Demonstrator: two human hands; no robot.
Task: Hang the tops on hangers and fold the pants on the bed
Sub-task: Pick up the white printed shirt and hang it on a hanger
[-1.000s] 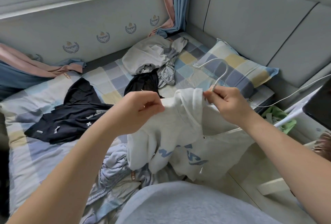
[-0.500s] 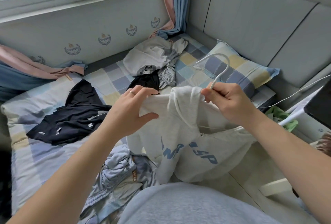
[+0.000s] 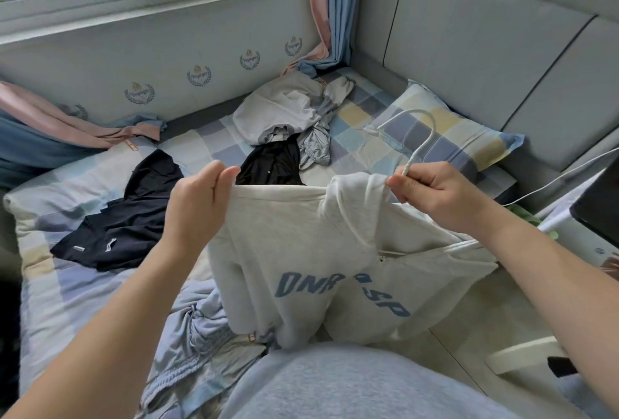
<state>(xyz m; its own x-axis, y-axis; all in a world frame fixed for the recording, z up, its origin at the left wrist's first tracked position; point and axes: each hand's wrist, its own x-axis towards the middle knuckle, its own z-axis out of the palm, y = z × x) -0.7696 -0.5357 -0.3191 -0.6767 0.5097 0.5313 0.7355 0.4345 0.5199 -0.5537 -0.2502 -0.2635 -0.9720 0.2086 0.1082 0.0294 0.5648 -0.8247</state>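
A light grey hoodie [image 3: 301, 241] with blue lettering hangs in front of me over the bed edge. My left hand [image 3: 197, 204] pinches its left shoulder edge and holds it stretched out. My right hand [image 3: 435, 194] grips the neck of the hoodie together with the base of a white hanger [image 3: 422, 137], whose hook sticks up above my fingers. The hanger's bar is mostly hidden inside the fabric; a white piece shows at the hoodie's right side.
On the checked bedsheet [image 3: 67, 184] lie a dark navy garment [image 3: 117, 224], a black garment [image 3: 271, 164], a grey pile [image 3: 284, 110] and blue-grey clothes [image 3: 201, 328] near me. A checked pillow [image 3: 452, 130] leans by the padded headboard. A white cable [image 3: 552, 181] runs at right.
My left hand moved left and up, pulling the hoodie's shoulder out flat. The hoodie has spread open so its lettering shows. My right hand kept its hold on the hanger.
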